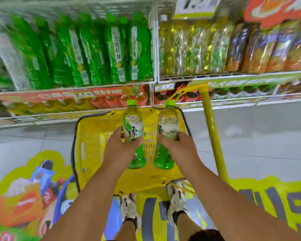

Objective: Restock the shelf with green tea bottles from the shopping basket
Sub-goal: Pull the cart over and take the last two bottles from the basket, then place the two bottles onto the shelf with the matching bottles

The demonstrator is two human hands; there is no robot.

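We grip one green tea bottle (133, 126) in our left hand (119, 150), fingers clamped round its middle, and a second bottle (167, 125) likewise in our right hand (178, 148). Both stand upright over the yellow shopping basket (94, 145), caps toward the shelf (73, 87) at 12 o'clock.

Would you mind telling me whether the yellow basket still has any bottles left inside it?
It looks empty: the basket shows only bare yellow mesh. Each hand holds one bottle above it; the area behind them is hidden.
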